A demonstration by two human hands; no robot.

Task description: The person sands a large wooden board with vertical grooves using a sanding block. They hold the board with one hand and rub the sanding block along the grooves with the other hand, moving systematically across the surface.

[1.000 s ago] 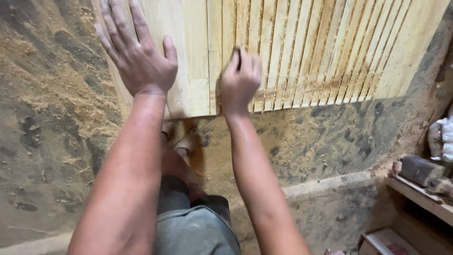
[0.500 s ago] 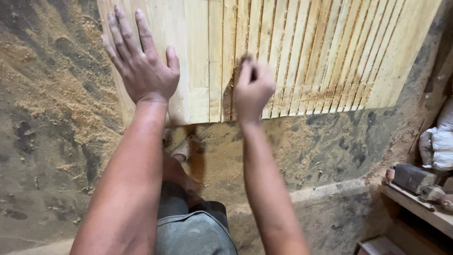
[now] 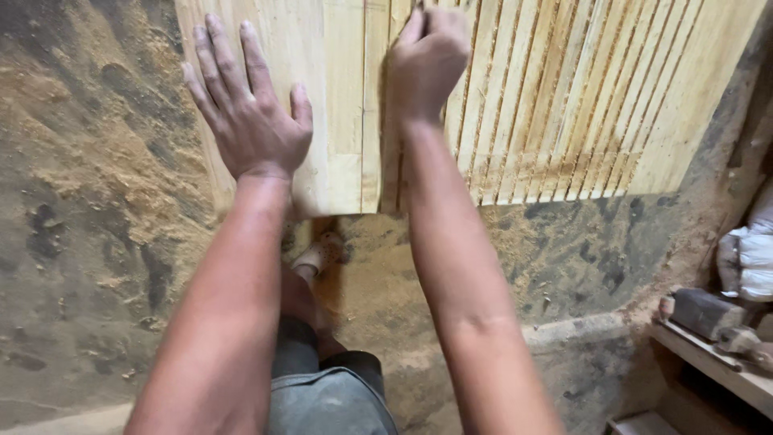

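Panel (image 3: 338,97) pinned flat, tool at its groove.
Left hand (image 3: 250,113) lies spread; right hand (image 3: 427,60) fists a hidden tool. Keep pressure even and follow the groove.

We find open passage over the sawdust-covered floor (image 3: 88,225) left of the slatted wood panel (image 3: 564,97); the cluttered shelf (image 3: 717,354) obstructs the right side.

Pale, flat wooden panel (image 3: 338,97) of glued strips, lying level. Grooved lengthwise across the right part, smooth at left.
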